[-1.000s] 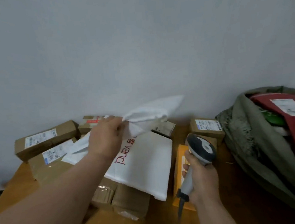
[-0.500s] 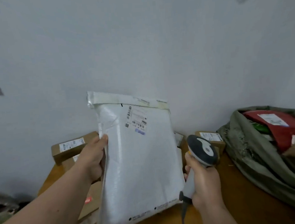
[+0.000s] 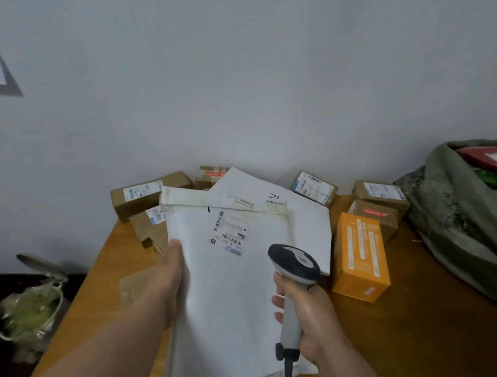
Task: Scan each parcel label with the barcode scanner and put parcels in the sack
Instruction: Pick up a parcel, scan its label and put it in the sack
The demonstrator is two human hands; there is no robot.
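The left hand (image 3: 168, 286) grips the left edge of a white padded mailer (image 3: 235, 302), held tilted above the wooden bench (image 3: 431, 337), its printed barcode label (image 3: 228, 231) facing up below a taped flap. The right hand (image 3: 308, 317) clasps the grey barcode scanner (image 3: 293, 277) just beside it. The green sack (image 3: 464, 225) sits at the far right.

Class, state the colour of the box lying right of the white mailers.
Orange box with white print, seen in the head view.

White mailer (image 3: 234, 293), grey-and-white scanner (image 3: 295, 266), orange box (image 3: 361, 256), brown cartons (image 3: 140, 193), olive-green sack (image 3: 463, 219), ochre table (image 3: 416, 338).
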